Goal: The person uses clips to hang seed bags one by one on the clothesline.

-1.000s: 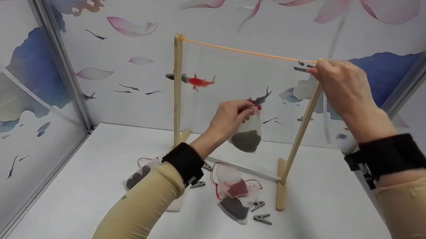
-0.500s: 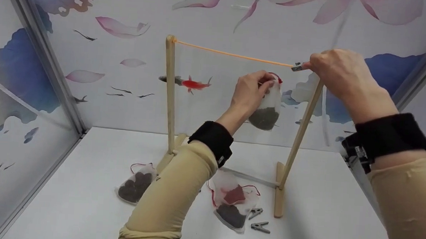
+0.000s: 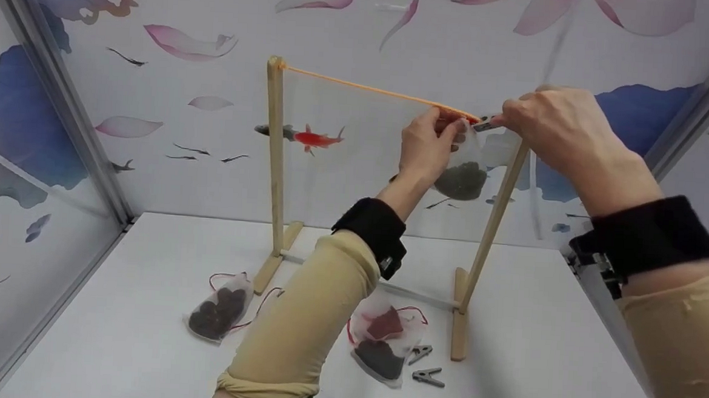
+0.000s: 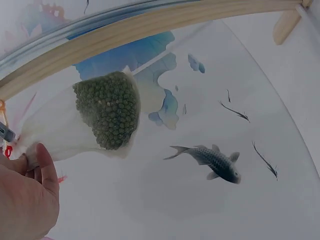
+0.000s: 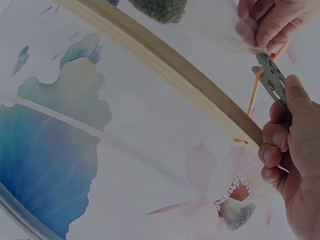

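My left hand (image 3: 425, 143) pinches the gathered top of a sheer white drawstring pouch (image 3: 461, 181) and holds it up against the orange cord (image 3: 360, 86). Dark green, beaded-looking contents fill the bottom of the pouch (image 4: 109, 110) in the left wrist view. With thumb and fingers, my right hand (image 3: 567, 128) grips a grey clothespin (image 5: 272, 80) by its handle end. In the right wrist view, the clothespin's jaws are parted around the cord, with their tips right at the pouch's mouth and its red string.
The cord runs between two wooden posts (image 3: 275, 158) of a stand on the white table (image 3: 112, 307). A pouch with dark contents (image 3: 220, 310) lies at left. Near the middle are a reddish pouch (image 3: 384, 323), a dark-filled pouch (image 3: 379, 359) and loose clothespins (image 3: 429, 376).
My left hand has raised the pouch up and right to the cord, beside the clothespin. My right hand has brought the clothespin slightly left and down, and the cord sags there.
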`<state>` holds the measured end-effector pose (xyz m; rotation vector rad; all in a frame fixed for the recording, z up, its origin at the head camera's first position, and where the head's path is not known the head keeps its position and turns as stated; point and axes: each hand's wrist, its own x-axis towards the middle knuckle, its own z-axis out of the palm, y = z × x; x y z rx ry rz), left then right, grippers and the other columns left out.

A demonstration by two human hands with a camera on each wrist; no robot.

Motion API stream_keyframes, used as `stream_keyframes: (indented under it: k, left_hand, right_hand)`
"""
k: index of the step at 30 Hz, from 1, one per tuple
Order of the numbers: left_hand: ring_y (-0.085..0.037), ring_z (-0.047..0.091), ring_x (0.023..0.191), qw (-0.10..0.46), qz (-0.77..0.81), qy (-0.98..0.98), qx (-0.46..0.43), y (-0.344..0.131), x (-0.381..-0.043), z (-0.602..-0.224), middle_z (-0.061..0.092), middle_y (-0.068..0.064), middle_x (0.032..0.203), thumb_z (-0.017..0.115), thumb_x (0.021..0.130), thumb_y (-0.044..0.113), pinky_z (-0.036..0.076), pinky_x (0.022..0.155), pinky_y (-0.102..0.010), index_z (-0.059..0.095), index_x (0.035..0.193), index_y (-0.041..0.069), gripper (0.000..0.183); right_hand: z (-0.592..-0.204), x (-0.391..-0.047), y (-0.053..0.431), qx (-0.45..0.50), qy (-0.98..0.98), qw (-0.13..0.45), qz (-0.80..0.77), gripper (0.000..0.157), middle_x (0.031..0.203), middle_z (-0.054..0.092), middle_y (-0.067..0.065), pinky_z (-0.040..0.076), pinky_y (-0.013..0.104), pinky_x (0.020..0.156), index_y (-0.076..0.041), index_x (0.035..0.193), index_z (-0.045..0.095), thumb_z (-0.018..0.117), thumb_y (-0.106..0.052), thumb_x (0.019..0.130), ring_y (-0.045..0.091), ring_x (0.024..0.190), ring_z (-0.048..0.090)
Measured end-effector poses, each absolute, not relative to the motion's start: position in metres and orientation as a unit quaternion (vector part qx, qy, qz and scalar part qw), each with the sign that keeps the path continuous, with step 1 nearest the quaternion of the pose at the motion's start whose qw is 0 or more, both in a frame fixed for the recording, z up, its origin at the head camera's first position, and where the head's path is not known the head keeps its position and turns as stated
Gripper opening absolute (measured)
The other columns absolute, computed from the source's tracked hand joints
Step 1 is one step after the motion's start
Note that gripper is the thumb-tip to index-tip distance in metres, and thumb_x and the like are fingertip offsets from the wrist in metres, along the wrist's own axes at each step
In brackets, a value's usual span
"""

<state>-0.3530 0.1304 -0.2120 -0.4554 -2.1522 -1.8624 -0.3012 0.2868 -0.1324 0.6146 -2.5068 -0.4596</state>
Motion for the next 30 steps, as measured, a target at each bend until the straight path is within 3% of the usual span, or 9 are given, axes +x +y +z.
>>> stream_keyframes:
  k: [8,15,22,26,30]
  left_hand:
    - [-0.011,0.072,0.091,0.090,-0.685,-0.703,-0.166,0.125,-0.356,-0.215,0.075,-0.007,0.106,0.059,0.100,0.019,0.057,0.077,-0.016,0.066,0.117,0.005,0.022]
    - [-0.015,0.074,0.089,0.092,-0.698,-0.695,-0.149,0.124,-0.355,-0.217,0.076,-0.009,0.101,0.063,0.099,0.016,0.058,0.074,-0.017,0.069,0.114,0.004,0.020]
    - [-0.014,0.073,0.090,0.057,-0.714,-0.676,-0.171,0.122,-0.355,-0.221,0.075,-0.009,0.106,0.064,0.098,0.017,0.058,0.077,-0.018,0.070,0.114,0.004,0.022]
    - [-0.013,0.070,0.098,0.016,-0.689,-0.697,-0.200,0.114,-0.359,-0.223,0.073,-0.007,0.114,0.061,0.098,0.020,0.056,0.085,-0.018,0.067,0.122,0.008,0.027]
    - [-0.011,0.069,0.104,0.011,-0.646,-0.733,-0.215,0.111,-0.360,-0.227,0.071,-0.005,0.118,0.058,0.100,0.024,0.055,0.088,-0.016,0.062,0.126,0.010,0.030]
  right_hand:
    - [-0.133,-0.295,0.275,0.204,-0.927,0.262,-0.177,0.033,0.062,0.057,0.014,0.047,0.043,0.051,0.000,0.088,0.068,0.057,-0.028,0.101,0.030,0.060,0.049]
    - [-0.135,-0.294,0.269,0.182,-0.946,0.215,-0.158,0.035,0.056,0.047,0.009,0.053,0.045,0.052,0.001,0.092,0.068,0.055,-0.029,0.103,0.025,0.052,0.044]
    - [-0.138,-0.296,0.268,0.155,-0.953,0.208,-0.158,0.037,0.060,0.053,0.013,0.052,0.048,0.052,0.003,0.097,0.070,0.053,-0.029,0.103,0.028,0.055,0.049]
    - [-0.144,-0.296,0.272,0.151,-0.951,0.217,-0.159,0.041,0.068,0.054,0.017,0.053,0.050,0.055,0.005,0.093,0.063,0.051,-0.033,0.104,0.033,0.061,0.055]
    - [-0.153,-0.297,0.271,0.141,-0.948,0.225,-0.177,0.042,0.081,0.057,0.022,0.055,0.052,0.063,0.006,0.097,0.057,0.049,-0.034,0.106,0.040,0.077,0.060]
